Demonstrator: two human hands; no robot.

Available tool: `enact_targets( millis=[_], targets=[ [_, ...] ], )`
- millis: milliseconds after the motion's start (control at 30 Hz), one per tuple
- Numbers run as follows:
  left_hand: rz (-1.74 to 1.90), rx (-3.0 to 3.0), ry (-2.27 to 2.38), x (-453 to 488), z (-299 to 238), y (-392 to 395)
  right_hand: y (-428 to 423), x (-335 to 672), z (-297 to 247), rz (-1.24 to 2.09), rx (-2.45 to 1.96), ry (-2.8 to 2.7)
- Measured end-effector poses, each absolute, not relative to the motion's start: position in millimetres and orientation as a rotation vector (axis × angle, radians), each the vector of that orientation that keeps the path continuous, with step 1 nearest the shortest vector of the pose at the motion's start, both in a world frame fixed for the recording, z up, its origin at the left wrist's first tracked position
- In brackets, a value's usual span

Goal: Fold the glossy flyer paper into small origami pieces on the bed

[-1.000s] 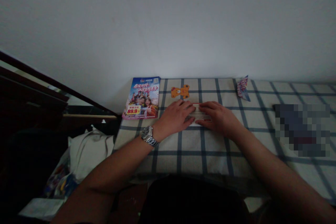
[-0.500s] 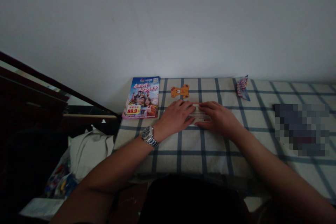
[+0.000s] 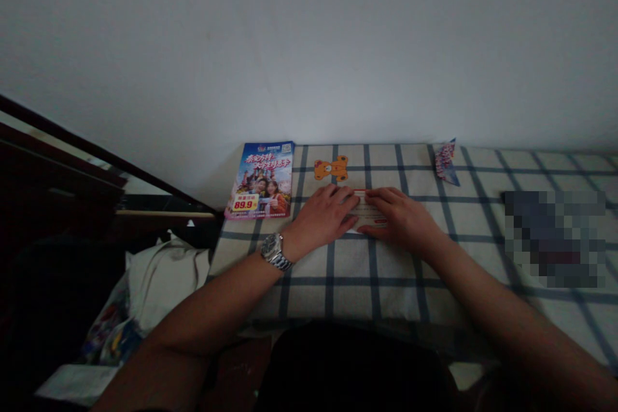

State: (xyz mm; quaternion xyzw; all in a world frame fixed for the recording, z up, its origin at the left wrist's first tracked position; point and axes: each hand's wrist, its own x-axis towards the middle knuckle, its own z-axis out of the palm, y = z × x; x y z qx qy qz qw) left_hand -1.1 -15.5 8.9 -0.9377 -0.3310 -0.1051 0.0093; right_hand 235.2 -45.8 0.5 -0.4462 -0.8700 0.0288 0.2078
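Observation:
A small printed sheet of paper (image 3: 371, 213), white with a red strip along its far edge, lies on the checked cloth between my two hands. My left hand (image 3: 326, 213), with a metal watch on the wrist, grips its left side, fingers over the top and thumb at the near edge. From the right, my right hand (image 3: 404, 217) holds the other side, its fingers at the far edge and its thumb near the front. Both hands partly cover the sheet, so its full outline is hidden. Just beyond my left hand is a flat orange bear figure (image 3: 331, 168).
Colourful leaflets (image 3: 263, 180) lie at the cloth's back left. A folded printed paper piece (image 3: 447, 162) stands near the wall at the back right. On the right is a pixelated dark object (image 3: 555, 238). A white bag (image 3: 167, 277) sits low at the left, beside a dark rail (image 3: 106, 154).

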Motion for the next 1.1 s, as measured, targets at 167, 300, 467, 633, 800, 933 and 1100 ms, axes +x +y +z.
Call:
enact_targets(
  millis=[167, 300, 467, 633, 800, 933, 1100],
  targets=[
    [-0.324, -2.929, -1.028, -1.8, 10.7, -16.3, -46.6, 234.8, 0.6, 0.067, -1.231, -2.429],
    [-0.335, -2.951, -1.022, -3.9, 12.6, -17.0, -46.1, 234.1, -0.1, 0.063, -1.236, -2.434],
    [-0.336, -2.993, -1.016, -8.0, 13.3, -16.1, -45.9, 233.6, -0.6, 0.046, -1.258, -2.438],
    [-0.350, -3.013, -0.994, -10.6, 11.6, -14.5, -46.4, 233.6, 0.9, 0.050, -1.259, -2.450],
    [-0.395, -3.027, -1.003, -11.4, 8.5, -14.3, -47.1, 234.3, 3.2, 0.094, -1.263, -2.453],
    [-0.382, -3.031, -1.008, -11.4, 7.1, -14.2, -47.6, 235.7, 1.6, 0.085, -1.265, -2.449],
    [-0.355, -3.038, -1.002, -12.2, 8.6, -13.3, -47.4, 235.5, -1.0, 0.071, -1.271, -2.444]
  ],
)
